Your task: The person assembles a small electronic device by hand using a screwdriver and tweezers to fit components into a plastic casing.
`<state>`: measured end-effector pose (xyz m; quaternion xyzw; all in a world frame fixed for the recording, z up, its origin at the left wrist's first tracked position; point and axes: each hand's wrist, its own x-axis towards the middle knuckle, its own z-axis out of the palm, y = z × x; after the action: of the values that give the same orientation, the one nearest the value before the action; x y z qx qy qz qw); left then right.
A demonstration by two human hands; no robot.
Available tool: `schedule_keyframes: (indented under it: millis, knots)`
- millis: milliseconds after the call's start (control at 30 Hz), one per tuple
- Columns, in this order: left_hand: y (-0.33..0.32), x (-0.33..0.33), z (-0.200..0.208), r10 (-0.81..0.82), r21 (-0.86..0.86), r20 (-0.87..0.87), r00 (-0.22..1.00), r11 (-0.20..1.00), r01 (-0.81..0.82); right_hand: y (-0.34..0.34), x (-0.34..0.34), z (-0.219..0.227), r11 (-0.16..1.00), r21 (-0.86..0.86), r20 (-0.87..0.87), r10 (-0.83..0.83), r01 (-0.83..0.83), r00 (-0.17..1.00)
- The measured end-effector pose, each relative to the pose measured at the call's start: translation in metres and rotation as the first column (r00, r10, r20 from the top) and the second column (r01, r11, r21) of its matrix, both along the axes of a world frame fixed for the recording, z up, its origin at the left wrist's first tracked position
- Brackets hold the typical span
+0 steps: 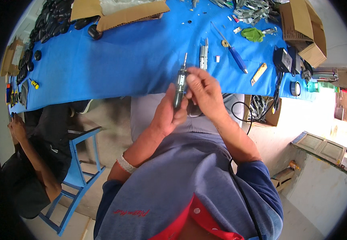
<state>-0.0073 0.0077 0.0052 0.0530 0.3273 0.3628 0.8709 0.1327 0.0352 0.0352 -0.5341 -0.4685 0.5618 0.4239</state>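
Above my lap, at the table's front edge, my left hand [169, 108] is wrapped round a dark cylindrical device with a thin metal tip [178, 94]. The tip points up, away from me. My right hand [206, 90] is closed at the device's right side, thumb and fingers against its upper part; its fingertips are slightly blurred. Just beyond the hands, on the blue-covered table [133, 60], lie a long metal part [204, 58] and a small white piece [217, 59]. Right of these is a blue-handled tool with a long thin shaft [237, 60].
Black rounded casings [51, 22] crowd the far left near a cardboard box [131, 18]. Metal parts [257, 12] are heaped far right, beside another box [303, 32]. A power adapter [283, 60] with black cables stands right. A person [41, 164] sits left, beside a blue chair [77, 172].
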Motion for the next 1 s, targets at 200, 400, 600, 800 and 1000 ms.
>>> schedule_keyframes:
  millis: [200,400,600,800,1000]
  knots:
    - [-0.011,0.015,0.009,-0.106,0.022,-0.099,0.989,0.994,0.109,0.009,0.014,-0.004,0.982,0.04,-0.156,-0.174,0.182,0.972]
    - [-0.026,0.022,0.012,-0.172,0.042,-0.108,0.979,0.983,0.177,-0.001,0.025,0.001,0.97,0.065,-0.24,-0.212,0.234,0.947]
    - [-0.049,0.024,0.009,-0.261,0.115,0.003,0.965,0.959,0.259,-0.017,0.036,0.012,0.989,-0.056,-0.307,-0.148,0.137,0.94]
    - [-0.069,0.024,0.011,-0.272,0.167,-0.098,0.957,0.944,0.285,-0.037,0.045,0.004,0.984,-0.167,-0.404,-0.12,0.056,0.907]
    - [-0.081,0.019,0.014,-0.242,0.155,-0.133,0.961,0.953,0.261,-0.06,0.035,0.008,0.997,-0.013,-0.293,-0.075,0.074,0.953]
